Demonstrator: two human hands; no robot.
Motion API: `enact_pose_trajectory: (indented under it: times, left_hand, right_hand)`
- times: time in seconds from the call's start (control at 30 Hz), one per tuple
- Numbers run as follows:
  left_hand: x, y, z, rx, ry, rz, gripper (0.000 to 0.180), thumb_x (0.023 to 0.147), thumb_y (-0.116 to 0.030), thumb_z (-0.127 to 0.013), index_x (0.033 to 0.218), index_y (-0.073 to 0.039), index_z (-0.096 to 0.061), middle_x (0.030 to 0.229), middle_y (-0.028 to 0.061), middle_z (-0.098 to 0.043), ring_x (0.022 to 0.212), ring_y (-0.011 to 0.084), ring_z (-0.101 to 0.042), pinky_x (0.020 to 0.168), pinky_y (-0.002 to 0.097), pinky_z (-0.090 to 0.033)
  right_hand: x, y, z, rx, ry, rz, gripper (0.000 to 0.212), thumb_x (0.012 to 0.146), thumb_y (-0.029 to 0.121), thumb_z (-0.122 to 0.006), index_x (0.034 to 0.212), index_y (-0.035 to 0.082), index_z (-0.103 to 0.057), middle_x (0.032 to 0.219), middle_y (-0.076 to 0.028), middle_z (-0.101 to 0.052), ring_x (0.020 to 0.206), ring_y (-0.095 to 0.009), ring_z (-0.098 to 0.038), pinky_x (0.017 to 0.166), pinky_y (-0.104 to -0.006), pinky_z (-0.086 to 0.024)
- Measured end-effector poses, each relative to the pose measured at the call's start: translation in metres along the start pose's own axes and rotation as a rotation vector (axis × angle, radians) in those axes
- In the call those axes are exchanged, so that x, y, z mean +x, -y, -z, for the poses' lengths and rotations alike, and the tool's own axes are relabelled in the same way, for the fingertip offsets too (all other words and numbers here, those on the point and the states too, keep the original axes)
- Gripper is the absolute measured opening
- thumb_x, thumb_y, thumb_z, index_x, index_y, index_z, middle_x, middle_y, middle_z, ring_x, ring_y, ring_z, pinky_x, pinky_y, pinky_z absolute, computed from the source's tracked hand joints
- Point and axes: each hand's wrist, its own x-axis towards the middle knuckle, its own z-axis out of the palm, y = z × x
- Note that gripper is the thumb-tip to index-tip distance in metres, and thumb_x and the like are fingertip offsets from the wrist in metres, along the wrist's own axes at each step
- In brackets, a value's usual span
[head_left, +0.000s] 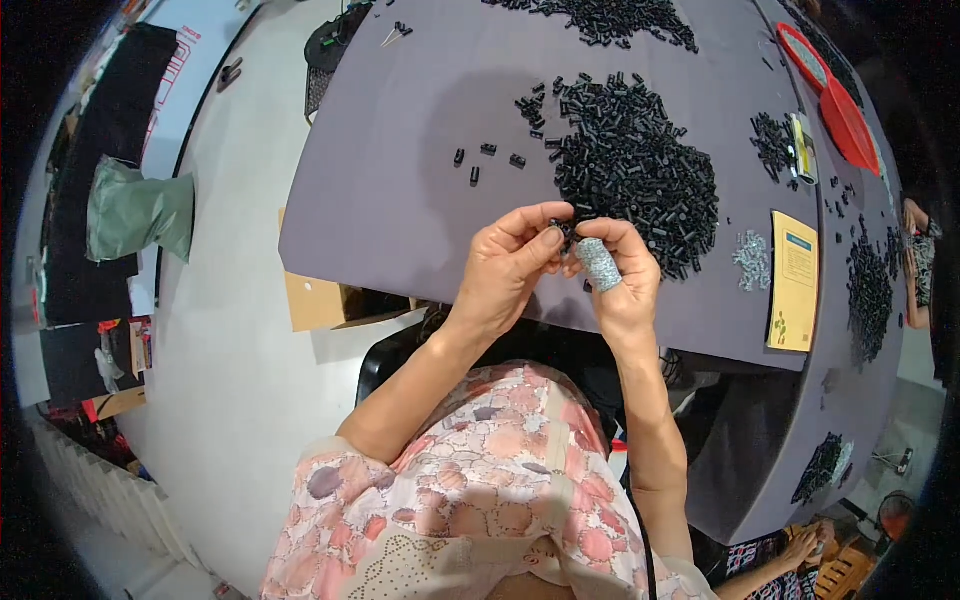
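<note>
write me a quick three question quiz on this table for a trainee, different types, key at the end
1. What colour is the small heap just left of the yellow booklet?
(a) red
(b) pale grey
(c) green

2. True or false: the booklet lies to the left of the big black pile nearest the hands.

3. Which of the person's hands has a grey speckled cover on one finger?

Key: 1. b. 2. False, it lies to the right. 3. The right hand.
</note>
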Motion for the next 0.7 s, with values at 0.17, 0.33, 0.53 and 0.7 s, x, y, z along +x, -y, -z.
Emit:
enact_pose_trajectory:
  times: [0.17, 0.33, 0.53, 0.7]
  left_hand:
    - [-0.0013, 0.0047, -0.0062, -0.018, -0.039, -0.091, 0.021, 0.090, -0.006, -0.057, 0.111, 0.000, -0.059, 0.082, 0.0035, -0.062, 0.071, 0.0093, -0.058, 0.067, 0.0249, -0.051]
    - [-0.0016, 0.0049, -0.0031, -0.088, 0.008, -0.038, 0.021, 0.091, -0.009, -0.057, 0.110, -0.001, -0.059, 0.081, 0.0037, -0.062, 0.071, 0.0102, -0.060, 0.067, 0.0282, -0.053]
    - [0.0005, 0.0050, -0.0071, -0.079, -0.042, -0.023, 0.020, 0.091, -0.009, -0.056, 0.108, -0.001, -0.060, 0.078, 0.0028, -0.060, 0.069, 0.0095, -0.057, 0.067, 0.0292, -0.053]
    - [0.0011, 0.0086, -0.0041, -0.143, -0.026, 0.004, 0.019, 0.092, -0.012, -0.055, 0.108, -0.002, -0.061, 0.080, 0.0018, -0.060, 0.069, 0.0093, -0.056, 0.067, 0.0278, -0.050]
  right_hand:
    - [-0.0019, 0.0015, -0.0012, -0.046, -0.043, 0.017, 0.017, 0.086, -0.002, -0.047, 0.101, -0.002, -0.056, 0.089, -0.005, -0.060, 0.073, -0.010, -0.058, 0.068, -0.0241, -0.049]
    - [-0.0047, 0.0048, -0.0048, -0.066, -0.053, 0.055, 0.016, 0.087, -0.003, -0.047, 0.100, -0.002, -0.056, 0.090, -0.005, -0.060, 0.074, -0.010, -0.058, 0.068, -0.0235, -0.049]
    - [-0.0048, 0.0024, -0.0066, -0.087, -0.068, 0.094, 0.013, 0.086, -0.005, -0.051, 0.098, -0.001, -0.056, 0.096, -0.005, -0.058, 0.078, -0.009, -0.057, 0.068, -0.0225, -0.049]
    - [-0.0057, -0.0002, -0.0071, -0.174, -0.078, 0.142, 0.015, 0.084, -0.009, -0.052, 0.097, -0.001, -0.055, 0.098, -0.006, -0.057, 0.080, -0.009, -0.057, 0.068, -0.0214, -0.049]
